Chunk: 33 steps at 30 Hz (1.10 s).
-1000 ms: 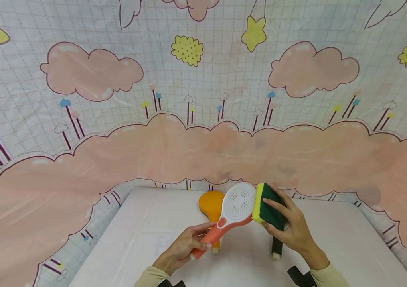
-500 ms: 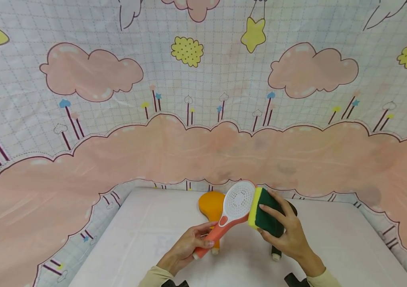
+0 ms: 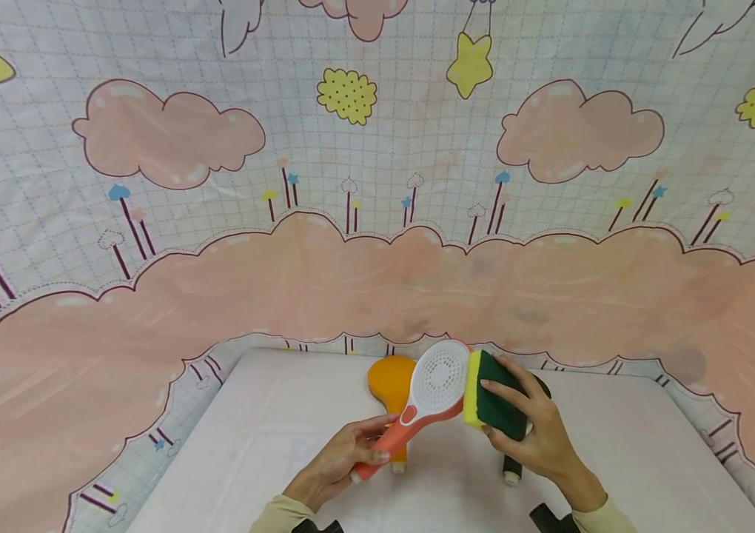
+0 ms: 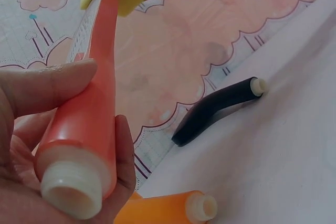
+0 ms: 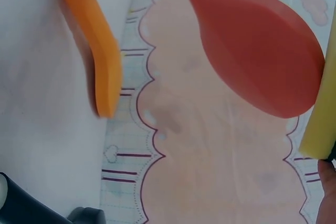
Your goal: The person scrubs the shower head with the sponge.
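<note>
A coral-red shower head [image 3: 440, 379] with a white perforated face is held up above the table, tilted to the upper right. My left hand [image 3: 340, 457] grips its handle, thumb across the front; the pale threaded handle end [image 4: 72, 190] faces the left wrist camera. In my right hand [image 3: 540, 426] is a yellow and green sponge [image 3: 500, 396], pinched between thumb and fingers. Its yellow side [image 5: 320, 108] touches the rim of the shower head on the right. The right wrist view shows the smooth red back [image 5: 262, 45] of the head.
An orange shower head [image 3: 392, 377] lies on the white table [image 3: 271, 400] behind the held one. A black shower head [image 4: 218, 108] lies to the right, mostly hidden behind my right hand in the head view. A patterned curtain [image 3: 377, 289] rises behind the table.
The sponge has shifted slightly down and left along the shower head's right rim, then a little back to the right. The left hand has moved only slightly, still gripping the handle.
</note>
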Motion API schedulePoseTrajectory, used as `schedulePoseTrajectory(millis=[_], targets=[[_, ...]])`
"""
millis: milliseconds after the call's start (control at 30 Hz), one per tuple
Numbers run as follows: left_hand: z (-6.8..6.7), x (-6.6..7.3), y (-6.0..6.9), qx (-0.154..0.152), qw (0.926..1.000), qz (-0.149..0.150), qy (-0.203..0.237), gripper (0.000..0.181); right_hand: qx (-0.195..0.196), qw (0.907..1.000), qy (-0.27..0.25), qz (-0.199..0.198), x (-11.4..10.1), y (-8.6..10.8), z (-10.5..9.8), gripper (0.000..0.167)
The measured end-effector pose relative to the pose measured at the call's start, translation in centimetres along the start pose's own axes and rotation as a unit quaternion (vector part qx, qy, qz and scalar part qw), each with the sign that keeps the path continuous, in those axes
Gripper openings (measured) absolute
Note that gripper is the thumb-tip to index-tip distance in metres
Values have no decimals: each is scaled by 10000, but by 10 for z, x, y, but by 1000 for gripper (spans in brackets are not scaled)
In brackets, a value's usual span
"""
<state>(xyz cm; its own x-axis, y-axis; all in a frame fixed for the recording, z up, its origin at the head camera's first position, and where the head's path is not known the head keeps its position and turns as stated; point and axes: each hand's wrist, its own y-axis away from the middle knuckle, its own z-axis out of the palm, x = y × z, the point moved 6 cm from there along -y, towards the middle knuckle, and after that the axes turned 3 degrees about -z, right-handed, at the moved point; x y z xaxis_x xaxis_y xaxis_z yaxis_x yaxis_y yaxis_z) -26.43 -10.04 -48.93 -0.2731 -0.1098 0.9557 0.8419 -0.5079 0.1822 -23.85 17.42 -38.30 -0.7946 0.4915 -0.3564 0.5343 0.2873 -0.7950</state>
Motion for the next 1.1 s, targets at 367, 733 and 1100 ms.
schedulePoseTrajectory(millis=[367, 733, 1100], targets=[[-3, -3, 3, -263, 9995, -77, -131, 64, 44, 9973, -620, -378, 0, -9, -7, 63], [-4, -4, 6, -410, 9989, 52, -221, 65, -127, 9969, -732, 243, 14, -4, -8, 59], [6, 0, 3, -407, 9989, 217, 31, 62, 176, 9984, -463, 283, 11, -4, -8, 63]])
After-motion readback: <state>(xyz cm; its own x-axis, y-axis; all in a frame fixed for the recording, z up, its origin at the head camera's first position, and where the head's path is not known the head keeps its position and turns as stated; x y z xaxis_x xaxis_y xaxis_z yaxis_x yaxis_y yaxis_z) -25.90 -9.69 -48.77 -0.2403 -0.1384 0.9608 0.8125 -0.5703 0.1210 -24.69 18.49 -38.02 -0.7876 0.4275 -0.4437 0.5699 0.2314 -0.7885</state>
